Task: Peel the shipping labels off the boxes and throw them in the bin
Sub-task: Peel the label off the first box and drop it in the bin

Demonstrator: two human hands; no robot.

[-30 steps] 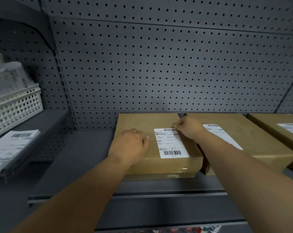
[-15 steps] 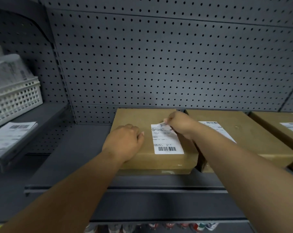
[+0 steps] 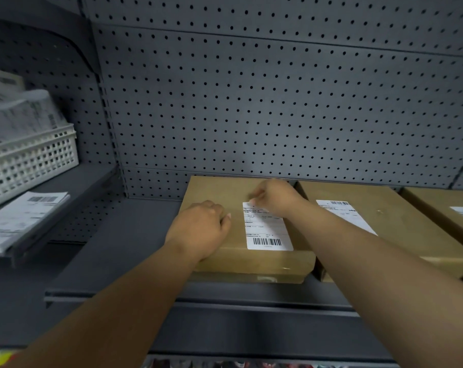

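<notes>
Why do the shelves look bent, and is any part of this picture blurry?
Head view: the wide-angle lens bows the pegboard and shelf edges. The white basket and papers at far left are smeared, as is the right hand at the label top. The barcode stays fairly crisp. Light is dim and even; a faint sheen shows on the box front edge.

My brown box [image 3: 219,193] lies flat on the shelf, its white barcoded label [image 3: 267,231] face up (top corner under my fingers); two more labelled boxes [image 3: 400,208] sit beside it.
</notes>
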